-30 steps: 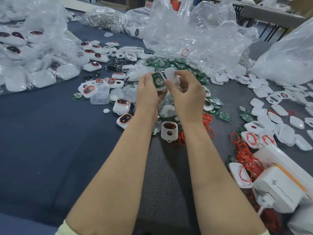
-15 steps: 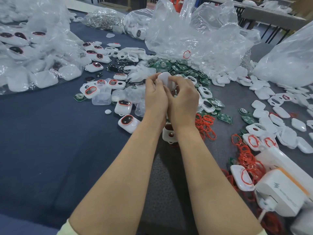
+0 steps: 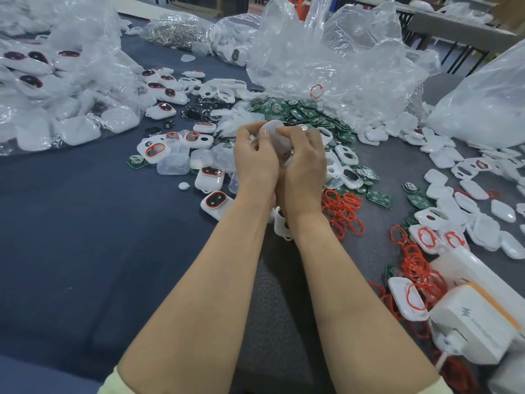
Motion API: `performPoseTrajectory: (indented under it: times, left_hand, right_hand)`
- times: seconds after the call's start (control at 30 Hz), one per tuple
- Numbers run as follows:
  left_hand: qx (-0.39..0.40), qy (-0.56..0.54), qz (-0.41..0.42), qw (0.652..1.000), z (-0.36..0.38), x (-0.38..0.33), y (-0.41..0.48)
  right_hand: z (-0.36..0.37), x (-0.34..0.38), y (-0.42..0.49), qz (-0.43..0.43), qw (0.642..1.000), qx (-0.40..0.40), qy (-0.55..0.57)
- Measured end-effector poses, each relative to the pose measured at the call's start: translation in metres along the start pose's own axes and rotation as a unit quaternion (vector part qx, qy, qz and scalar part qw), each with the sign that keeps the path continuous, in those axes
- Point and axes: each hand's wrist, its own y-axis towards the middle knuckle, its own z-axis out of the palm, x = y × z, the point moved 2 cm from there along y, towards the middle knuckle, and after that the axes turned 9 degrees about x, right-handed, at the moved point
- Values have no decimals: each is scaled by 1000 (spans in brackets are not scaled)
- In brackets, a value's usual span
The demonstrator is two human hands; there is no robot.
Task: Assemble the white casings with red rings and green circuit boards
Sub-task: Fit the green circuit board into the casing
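Note:
My left hand (image 3: 255,159) and my right hand (image 3: 305,163) meet side by side above the table's middle, both gripping one white casing (image 3: 275,135). Only its pale back shows between my thumbs; whatever sits inside it is hidden. Green circuit boards (image 3: 298,112) lie heaped just beyond my hands. Loose red rings (image 3: 343,211) are piled to the right of my right wrist. Another white casing (image 3: 282,227) rests on the table under my wrists.
Assembled casings (image 3: 213,203) lie left of my hands on the dark blue table (image 3: 85,237). Empty white casings (image 3: 471,211) spread at the right. Crumpled plastic bags (image 3: 341,61) stand behind. A white and orange device (image 3: 480,322) sits at the lower right with more red rings (image 3: 417,268).
A second ago my left hand held a casing with a green board showing and my right a white cover. The hands have come together and the cover now hides the board.

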Motion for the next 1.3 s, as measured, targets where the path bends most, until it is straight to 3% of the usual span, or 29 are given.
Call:
performPoseTrajectory:
  times: [0.1, 0.17, 0.3, 0.47, 0.57, 0.77, 0.83, 1.03, 1.2, 1.3]
  left_hand:
    - [9, -16, -1, 1000, -5, -5, 2]
    - [56, -23, -11, 998, -4, -7, 0]
    - [135, 67, 3, 989, 2, -7, -6]
    - [142, 147, 25, 978, 1, -6, -6]
    - [125, 151, 24, 980, 2, -5, -5]
    - [58, 91, 24, 994, -3, -6, 0]
    - [60, 99, 37, 993, -4, -6, 0]
    - [118, 68, 15, 990, -1, -1, -1]
    - [100, 226, 34, 968, -8, -3, -1]
    - [125, 228, 26, 965, -8, -3, -1]
  right_hand:
    - [-8, 2, 4, -8, 999, 25, 30]
    - [-19, -4, 8, 39, 993, 21, 112]
    - [-29, -22, 14, 127, 956, 68, 255]
    - [-24, -30, 16, 194, 894, 76, 397]
    - [-21, -29, 15, 205, 895, 74, 389]
    - [-25, -29, 14, 143, 950, 161, 227]
    - [-25, -29, 15, 139, 959, 155, 191]
    - [-21, -33, 15, 181, 929, 117, 300]
    - [-27, -38, 16, 200, 910, 114, 344]
    - [-32, -41, 18, 206, 905, 113, 354]
